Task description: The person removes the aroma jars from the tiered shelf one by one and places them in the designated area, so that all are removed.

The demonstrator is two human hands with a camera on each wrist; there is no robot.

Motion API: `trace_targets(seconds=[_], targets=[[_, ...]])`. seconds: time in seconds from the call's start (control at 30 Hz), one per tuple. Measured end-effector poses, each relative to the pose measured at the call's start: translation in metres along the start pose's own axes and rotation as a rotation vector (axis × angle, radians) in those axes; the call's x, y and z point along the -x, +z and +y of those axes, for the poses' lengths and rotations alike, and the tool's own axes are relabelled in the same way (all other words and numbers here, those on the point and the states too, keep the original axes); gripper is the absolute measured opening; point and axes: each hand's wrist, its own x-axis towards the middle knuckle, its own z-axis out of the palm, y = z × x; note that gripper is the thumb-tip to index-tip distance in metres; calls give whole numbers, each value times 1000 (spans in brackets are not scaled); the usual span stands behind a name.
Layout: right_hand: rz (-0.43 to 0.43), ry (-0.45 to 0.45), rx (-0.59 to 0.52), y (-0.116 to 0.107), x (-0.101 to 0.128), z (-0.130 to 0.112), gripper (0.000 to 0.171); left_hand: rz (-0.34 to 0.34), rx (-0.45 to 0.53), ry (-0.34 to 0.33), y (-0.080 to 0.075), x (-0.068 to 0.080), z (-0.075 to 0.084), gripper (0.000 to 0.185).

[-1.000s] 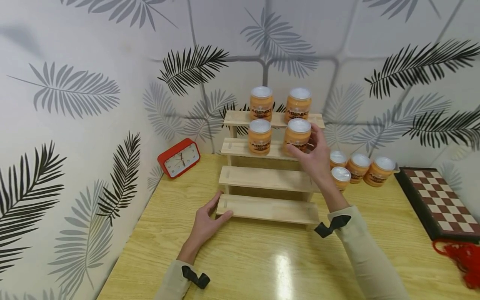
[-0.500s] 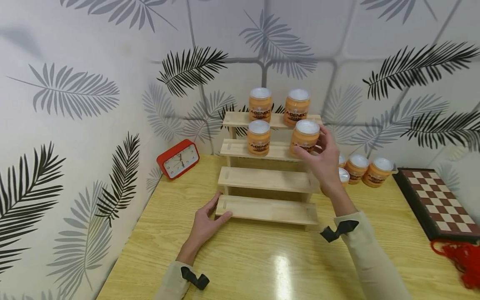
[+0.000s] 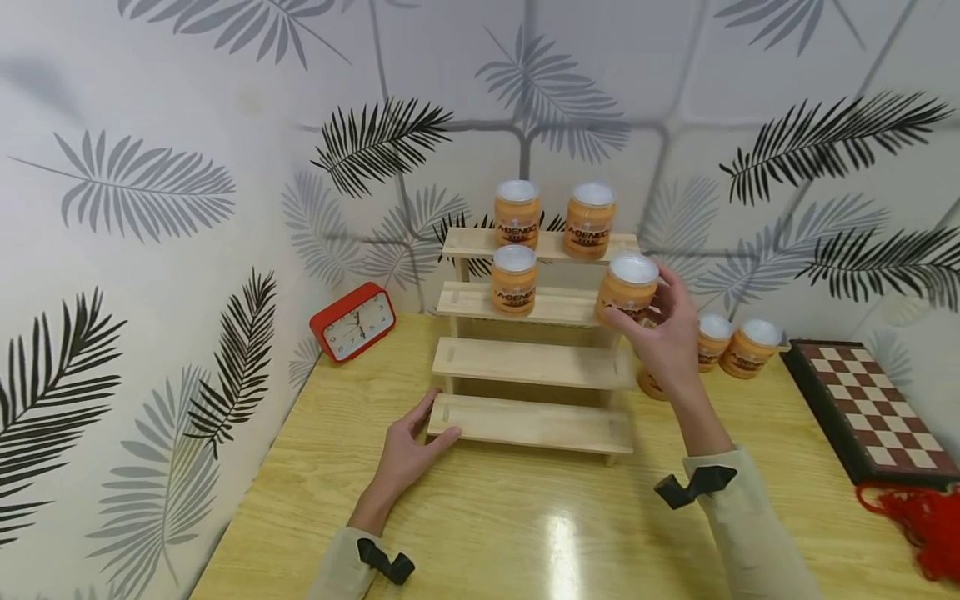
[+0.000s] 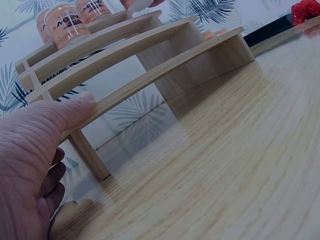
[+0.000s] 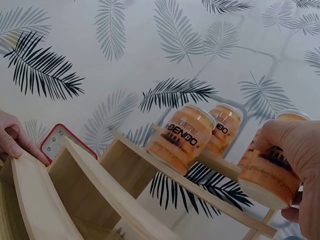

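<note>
A wooden stepped rack [image 3: 528, 362] stands on the yellow table [image 3: 525, 517] against the wall. Two orange jars [image 3: 516, 212] with white lids sit on its top step, one orange jar [image 3: 513, 279] on the second step. My right hand [image 3: 667, 337] grips another orange jar [image 3: 628, 289] in the air off the rack's right end; the right wrist view shows that held jar [image 5: 272, 170] tilted. My left hand [image 3: 408, 450] rests on the table, its thumb [image 4: 75, 107] against the left end of the bottom step [image 4: 165, 70].
More orange jars [image 3: 738, 346] stand on the table right of the rack. A red alarm clock [image 3: 352, 321] leans at the left wall. A chessboard [image 3: 870, 408] and a red tassel [image 3: 926, 517] lie at the right edge.
My right hand has lifted the jar off the second step's right side and carried it rightward, clear of the rack. The left hand has stayed put.
</note>
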Motion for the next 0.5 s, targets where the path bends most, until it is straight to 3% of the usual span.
trace_targets(seconds=[0.5], targets=[[68, -26, -29, -26, 22, -1, 74, 2, 20, -28, 3, -2, 1, 80]])
